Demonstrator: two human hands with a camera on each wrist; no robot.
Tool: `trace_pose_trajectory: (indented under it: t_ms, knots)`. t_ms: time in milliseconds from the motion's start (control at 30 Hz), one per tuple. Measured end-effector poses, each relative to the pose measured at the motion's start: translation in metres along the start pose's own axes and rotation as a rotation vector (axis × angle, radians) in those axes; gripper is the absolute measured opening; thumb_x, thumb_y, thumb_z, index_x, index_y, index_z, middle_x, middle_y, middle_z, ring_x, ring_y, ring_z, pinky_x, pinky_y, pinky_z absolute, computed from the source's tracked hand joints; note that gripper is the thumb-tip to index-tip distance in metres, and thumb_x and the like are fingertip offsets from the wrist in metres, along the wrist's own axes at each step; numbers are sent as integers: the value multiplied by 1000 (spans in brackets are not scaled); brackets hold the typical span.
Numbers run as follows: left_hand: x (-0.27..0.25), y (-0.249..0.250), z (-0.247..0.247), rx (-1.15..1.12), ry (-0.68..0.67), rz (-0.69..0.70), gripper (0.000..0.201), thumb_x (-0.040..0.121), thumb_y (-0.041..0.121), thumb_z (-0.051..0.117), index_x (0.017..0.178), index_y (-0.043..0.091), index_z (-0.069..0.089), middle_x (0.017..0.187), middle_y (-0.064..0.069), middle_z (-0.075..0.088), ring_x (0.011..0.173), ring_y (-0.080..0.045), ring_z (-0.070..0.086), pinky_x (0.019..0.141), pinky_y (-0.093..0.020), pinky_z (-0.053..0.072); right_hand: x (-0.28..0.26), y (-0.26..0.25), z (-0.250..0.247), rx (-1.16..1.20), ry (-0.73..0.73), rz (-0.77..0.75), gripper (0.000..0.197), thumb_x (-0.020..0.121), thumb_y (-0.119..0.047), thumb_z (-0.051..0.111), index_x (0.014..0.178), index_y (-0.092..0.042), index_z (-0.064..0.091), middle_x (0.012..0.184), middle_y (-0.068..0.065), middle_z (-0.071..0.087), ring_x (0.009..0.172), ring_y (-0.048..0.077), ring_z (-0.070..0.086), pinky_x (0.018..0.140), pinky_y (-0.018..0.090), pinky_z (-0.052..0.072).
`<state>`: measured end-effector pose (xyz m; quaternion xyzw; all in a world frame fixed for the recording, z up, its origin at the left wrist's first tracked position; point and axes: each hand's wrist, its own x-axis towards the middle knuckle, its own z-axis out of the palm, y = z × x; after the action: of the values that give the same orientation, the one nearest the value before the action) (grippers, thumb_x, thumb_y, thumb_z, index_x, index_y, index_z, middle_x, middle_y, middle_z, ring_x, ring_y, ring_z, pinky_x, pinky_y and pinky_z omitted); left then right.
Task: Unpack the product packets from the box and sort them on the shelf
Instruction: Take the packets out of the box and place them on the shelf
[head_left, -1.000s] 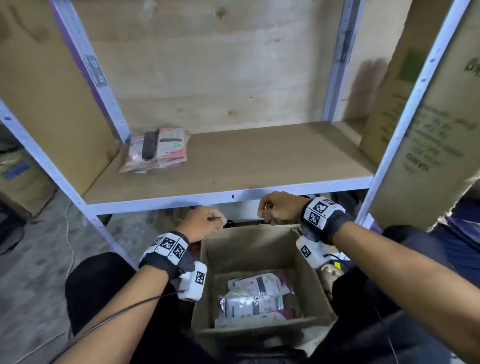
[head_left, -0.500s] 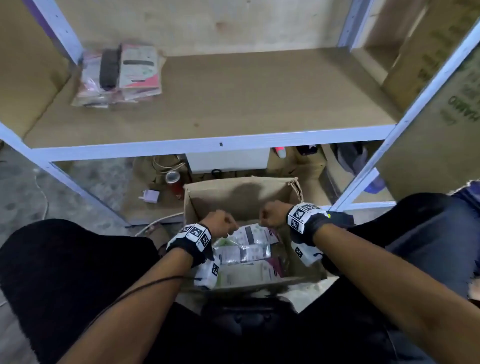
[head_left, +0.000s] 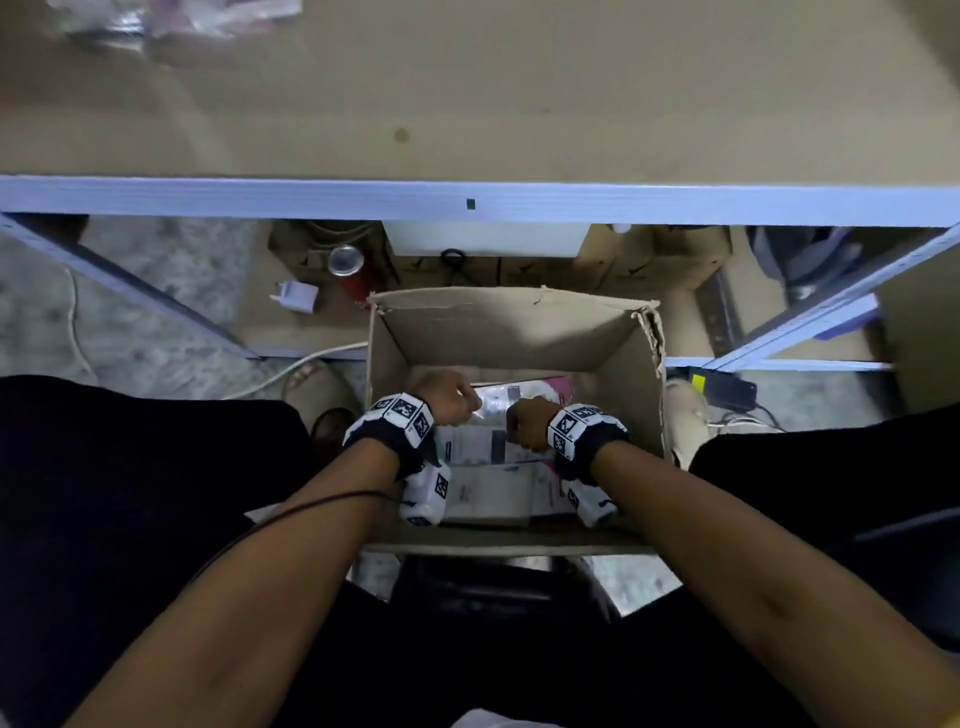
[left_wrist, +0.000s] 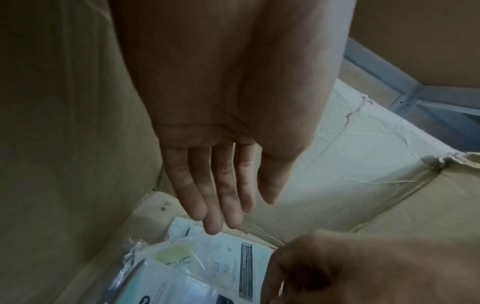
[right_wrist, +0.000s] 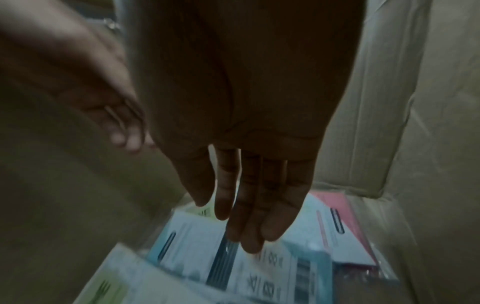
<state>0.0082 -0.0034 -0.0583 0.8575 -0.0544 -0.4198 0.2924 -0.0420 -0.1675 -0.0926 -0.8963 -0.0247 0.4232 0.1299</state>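
Note:
The open cardboard box (head_left: 514, 332) stands on the floor between my knees, below the shelf's front rail (head_left: 467, 200). Several plastic-wrapped product packets (head_left: 478, 447) lie flat inside it. Both hands are down in the box. My left hand (left_wrist: 241, 214) has straight fingers, its tips just over a white packet (left_wrist: 228, 263). My right hand (right_wrist: 228, 224) is also flat and open, fingertips reaching a pale blue and white packet (right_wrist: 187, 236), with a pink one (right_wrist: 345, 222) beyond. Neither hand holds anything. A pile of packets (head_left: 171, 15) lies at the shelf's far left.
Under the shelf stand a red can (head_left: 345, 262), a white plug (head_left: 296, 296) and a white box (head_left: 488, 239). A white cable (head_left: 311, 358) runs along the floor at left. A black adapter (head_left: 722, 389) lies right of the box. Shelf posts flank the box.
Both hands have dropped from the box's far rim down into the box, and their fingers have straightened out over the packets. The head view has tilted downward.

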Motion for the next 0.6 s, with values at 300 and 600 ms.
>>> trace_pose_trajectory:
  t_ms: [300,600]
  knots:
    - [12,-3,-10,59,7,-5,23,93,17,56,79,15,74,107,-10,74,101,-28,68,89,-37,55,26,-27,55,-85,-129,-144,49,98,-20,53,146,-15,44,148,14,45,131,32,49,108,39,42]
    - [8,-4,-10,24,65,22,22,92,20,60,90,7,78,107,-13,75,103,-29,68,92,-42,53,36,-46,62,-207,-204,-245,58,92,-14,66,145,-6,44,147,17,46,136,32,45,111,42,40]
